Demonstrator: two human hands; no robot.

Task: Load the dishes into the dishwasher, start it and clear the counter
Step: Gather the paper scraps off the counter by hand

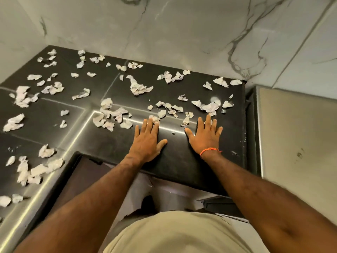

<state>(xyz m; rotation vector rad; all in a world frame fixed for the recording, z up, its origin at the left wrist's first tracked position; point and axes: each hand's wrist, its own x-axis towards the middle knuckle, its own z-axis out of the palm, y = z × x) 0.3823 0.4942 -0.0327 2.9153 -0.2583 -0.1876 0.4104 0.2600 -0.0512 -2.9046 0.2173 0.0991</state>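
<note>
A black L-shaped counter (pixel 175 161) is strewn with several crumpled white paper scraps (pixel 138 86). My left hand (pixel 147 141) lies flat on the counter, palm down, fingers straight, its fingertips touching a small scrap (pixel 155 119). My right hand (pixel 205 136), with an orange thread at the wrist, also lies flat with fingers spread, its fingertips at the edge of a scrap cluster (pixel 207 107). Neither hand holds anything. No dishes or dishwasher are in view.
White marble wall (pixel 182 33) rises behind the counter. A beige appliance side (pixel 295 136) stands to the right, past the counter's right edge. More scraps lie on the left arm of the counter (pixel 36 170). Below the front edge is a dark gap with white sheeting.
</note>
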